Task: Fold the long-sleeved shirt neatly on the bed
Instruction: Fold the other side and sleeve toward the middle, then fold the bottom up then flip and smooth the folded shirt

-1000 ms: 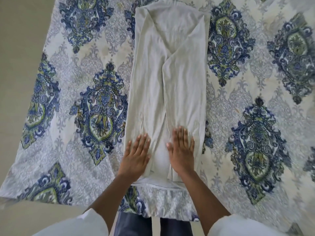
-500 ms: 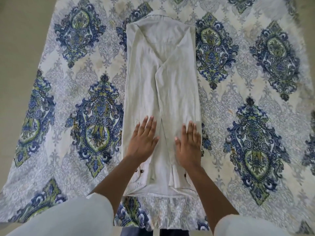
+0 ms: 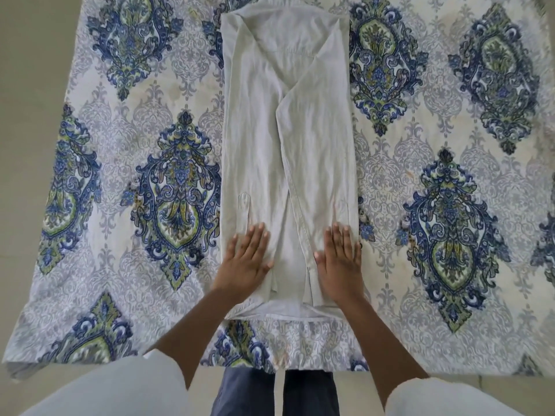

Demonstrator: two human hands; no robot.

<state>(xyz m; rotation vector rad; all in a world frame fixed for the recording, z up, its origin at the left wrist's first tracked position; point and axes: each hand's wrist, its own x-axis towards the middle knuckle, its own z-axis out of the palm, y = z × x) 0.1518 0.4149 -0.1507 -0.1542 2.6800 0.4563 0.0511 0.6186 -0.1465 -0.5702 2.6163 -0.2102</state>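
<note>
A pale grey long-sleeved shirt (image 3: 285, 139) lies on the bed as a long narrow strip, both sides and sleeves folded inward, collar at the far end and hem toward me. My left hand (image 3: 244, 261) presses flat on the left folded panel near the hem, fingers straight. Flat on the right panel, over the sleeve cuff, rests my right hand (image 3: 341, 259). A gap of shirt cloth lies between the two hands.
The bed carries a white sheet (image 3: 435, 205) with blue and green damask motifs. Its near edge runs just below the shirt hem, and its left edge meets a beige floor (image 3: 33, 85). My legs stand at the near edge.
Both hands slid apart, from the middle of the strip outward toward its side edges, staying flat on the cloth near the hem. The view shifted slightly.
</note>
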